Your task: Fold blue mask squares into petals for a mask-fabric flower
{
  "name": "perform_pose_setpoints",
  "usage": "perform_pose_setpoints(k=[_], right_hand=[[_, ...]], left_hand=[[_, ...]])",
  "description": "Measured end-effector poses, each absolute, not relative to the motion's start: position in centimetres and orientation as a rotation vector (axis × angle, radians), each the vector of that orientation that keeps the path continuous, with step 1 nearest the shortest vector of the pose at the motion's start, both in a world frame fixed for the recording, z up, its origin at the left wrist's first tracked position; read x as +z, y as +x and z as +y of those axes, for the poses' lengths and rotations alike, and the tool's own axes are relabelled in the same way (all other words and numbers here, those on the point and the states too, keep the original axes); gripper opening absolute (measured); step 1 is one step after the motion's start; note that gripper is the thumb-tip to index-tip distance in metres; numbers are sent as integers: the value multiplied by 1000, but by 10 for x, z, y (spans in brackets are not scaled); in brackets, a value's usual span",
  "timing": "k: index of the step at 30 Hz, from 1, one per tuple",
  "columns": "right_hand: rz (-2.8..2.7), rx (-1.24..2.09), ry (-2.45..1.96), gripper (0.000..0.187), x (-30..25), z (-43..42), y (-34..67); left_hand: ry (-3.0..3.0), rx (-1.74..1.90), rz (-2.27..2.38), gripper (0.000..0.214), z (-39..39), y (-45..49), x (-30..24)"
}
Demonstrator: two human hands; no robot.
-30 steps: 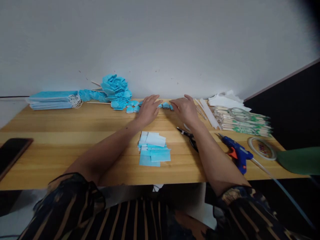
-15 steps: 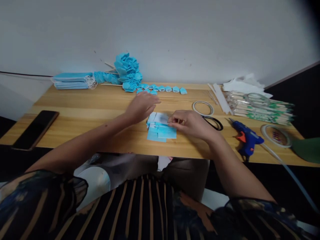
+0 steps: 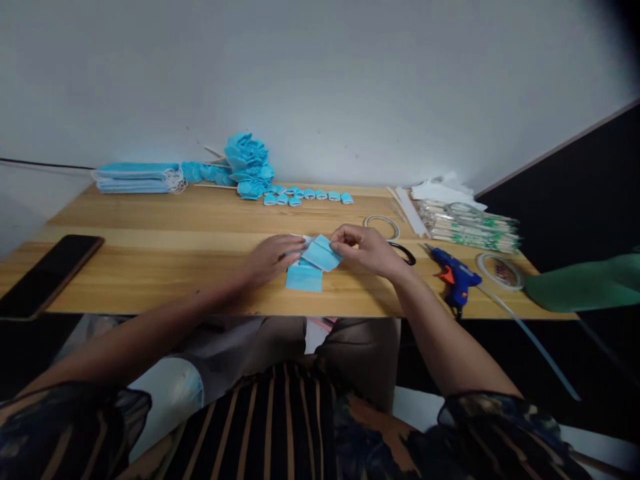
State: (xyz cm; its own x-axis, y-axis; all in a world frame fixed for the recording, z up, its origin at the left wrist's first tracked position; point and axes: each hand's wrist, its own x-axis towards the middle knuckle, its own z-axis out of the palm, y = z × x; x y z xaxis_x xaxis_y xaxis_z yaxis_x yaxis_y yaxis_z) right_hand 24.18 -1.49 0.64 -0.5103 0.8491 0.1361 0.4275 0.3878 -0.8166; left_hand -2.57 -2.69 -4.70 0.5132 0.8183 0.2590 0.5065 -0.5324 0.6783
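Observation:
My right hand (image 3: 367, 250) pinches a light blue fabric piece (image 3: 323, 253) and lifts its right edge off a small stack of blue pieces (image 3: 304, 278) near the front of the wooden table (image 3: 165, 227). My left hand (image 3: 273, 257) rests on the stack's left side, its fingers touching the lifted piece. A row of small folded blue petals (image 3: 307, 196) lies along the back, beside a blue fabric flower (image 3: 246, 163) on a stick.
A pile of blue face masks (image 3: 135, 178) lies back left, a black phone (image 3: 45, 273) front left. To the right are scissors (image 3: 403, 252), a tape ring (image 3: 381, 227), a blue glue gun (image 3: 456, 277), packed chopsticks (image 3: 470, 227), another tape roll (image 3: 500, 270) and green sheet (image 3: 585, 283).
Both hands came back from the petal row at the rear to the stack in front. My right hand took hold of the top blue piece and lifted it.

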Motion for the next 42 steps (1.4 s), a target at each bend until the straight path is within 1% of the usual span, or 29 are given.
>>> perform_pose_setpoints(k=[3, 6, 8, 12, 16, 21, 23, 29, 33, 35, 37, 39, 42], right_hand=[[-1927, 1122, -1007, 24, 19, -4, 236], [-1882, 1123, -939, 23, 30, 7, 222], [-1869, 1111, -915, 22, 35, 14, 212], [-1749, 1155, -936, 25, 35, 33, 201], [-1541, 1288, -979, 33, 30, 54, 199], [-1493, 1539, -929, 54, 25, 67, 195], [-1528, 1530, -925, 55, 20, 67, 192], [-1488, 1217, -1020, 39, -7, 65, 189], [-1563, 964, -1076, 28, -11, 64, 197], [-1623, 819, -1096, 22, -8, 61, 200], [-1718, 613, -1108, 16, -5, 58, 202], [-1849, 355, -1086, 16, -4, 55, 202], [-2065, 46, -1006, 25, -6, 52, 201]], left_hand=[[1711, 1032, 972, 55, -19, -20, -33], [1360, 1077, 801, 67, -14, -7, -19], [1225, 1106, 805, 73, -10, 3, -14], [1061, 1204, 884, 54, 3, 13, -9], [1046, 1254, 836, 43, 21, 12, -5], [1092, 1307, 852, 39, 40, 11, -4], [1095, 1339, 868, 40, 45, 13, -8], [1130, 1324, 967, 37, 47, 9, -29], [1112, 1296, 1071, 36, 45, 2, -35], [1077, 1294, 1091, 40, 45, 1, -32], [1054, 1278, 1081, 48, 44, 1, -29], [1045, 1226, 1021, 58, 43, 2, -25], [972, 1105, 890, 67, 41, 4, -22]])
